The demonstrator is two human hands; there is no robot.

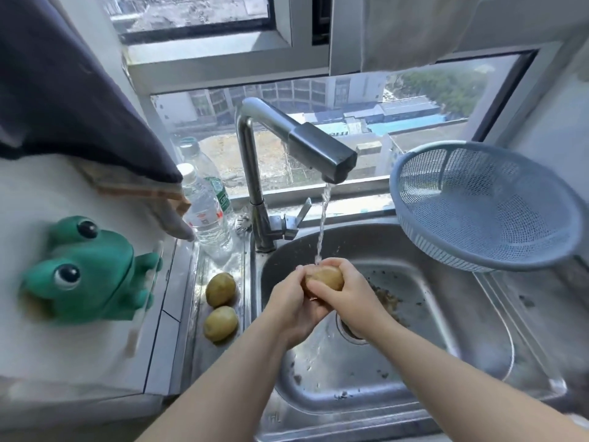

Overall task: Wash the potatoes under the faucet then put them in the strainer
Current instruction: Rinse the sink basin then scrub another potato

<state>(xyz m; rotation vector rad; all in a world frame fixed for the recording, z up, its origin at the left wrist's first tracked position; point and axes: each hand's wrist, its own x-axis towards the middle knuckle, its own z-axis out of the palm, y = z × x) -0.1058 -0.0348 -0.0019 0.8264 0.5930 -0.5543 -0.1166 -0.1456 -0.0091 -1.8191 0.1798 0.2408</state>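
Water runs from the steel faucet (322, 151) onto a brown potato (326, 276) held over the sink (414, 314). My left hand (294, 306) cups the potato from below and the left. My right hand (352, 293) grips it from the right, fingers curled over its top. Two more potatoes (220, 289) (220, 323) lie on the steel ledge left of the basin. The blue plastic strainer (484, 205) sits tilted on the sink's back right corner, with nothing in it.
A green frog toy (83, 275) sits on the white counter at left. Two clear water bottles (205, 215) stand beside the faucet base. A dark cloth (63, 90) hangs at upper left. Bits of debris lie around the drain (350, 330). The window is behind the sink.
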